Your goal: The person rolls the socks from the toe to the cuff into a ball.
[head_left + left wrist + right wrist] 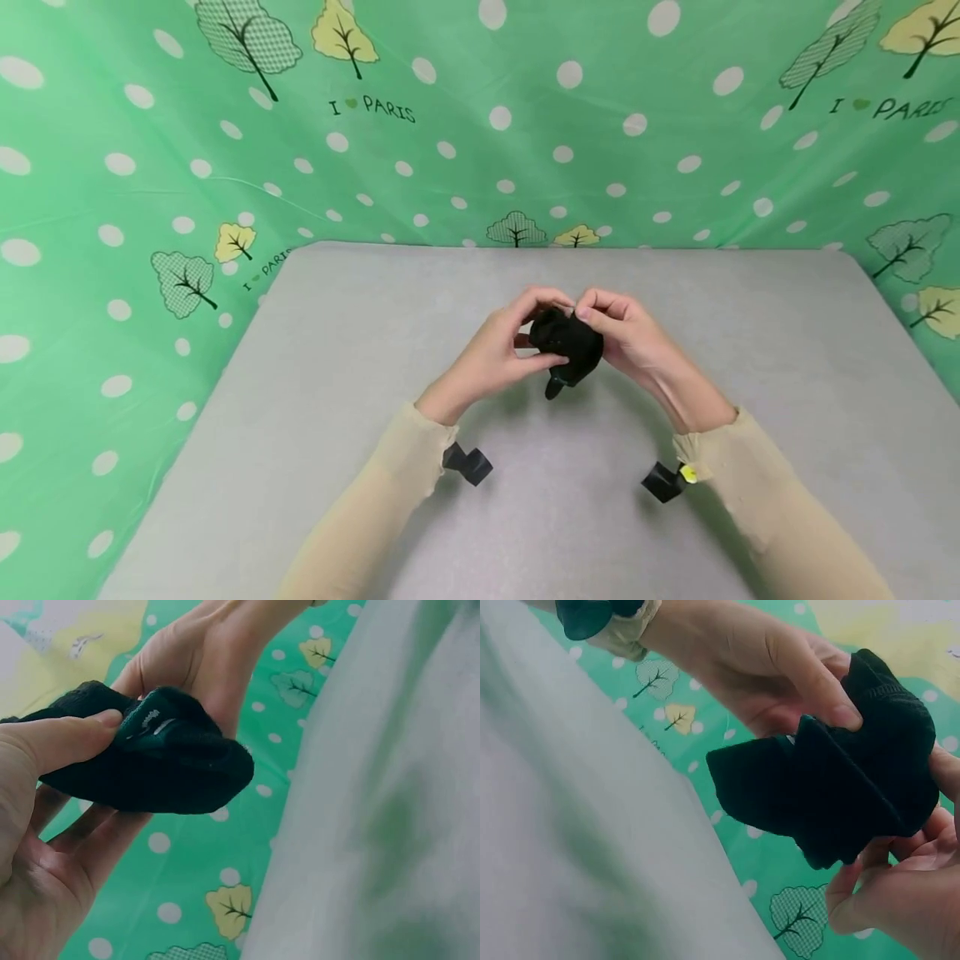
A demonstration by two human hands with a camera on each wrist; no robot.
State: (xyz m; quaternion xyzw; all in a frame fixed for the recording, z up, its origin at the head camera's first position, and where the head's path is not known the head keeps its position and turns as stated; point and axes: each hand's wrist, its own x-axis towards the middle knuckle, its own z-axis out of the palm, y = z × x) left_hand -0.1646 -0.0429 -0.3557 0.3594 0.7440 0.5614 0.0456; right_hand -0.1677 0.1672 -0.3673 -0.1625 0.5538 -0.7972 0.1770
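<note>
Both hands hold a bundle of black socks [579,346] above the table, near its middle. My left hand [491,354] grips the bundle from the left, its thumb across the near side and the fingers behind. On the far right edge, my right hand [633,337] pinches the fabric between thumb and fingertips. Small pale lettering shows on the dark knit of the socks [176,769] in the left wrist view. A flap of the socks [754,784] sticks out toward the table side in the right wrist view. Part of the bundle is hidden behind the fingers.
The grey table [337,375] spreads beneath both arms. A green cloth [450,83] with white dots and printed trees hangs behind and along the sides. Black wrist mounts, left mount [472,467] and right mount [662,482], jut out below the sleeves.
</note>
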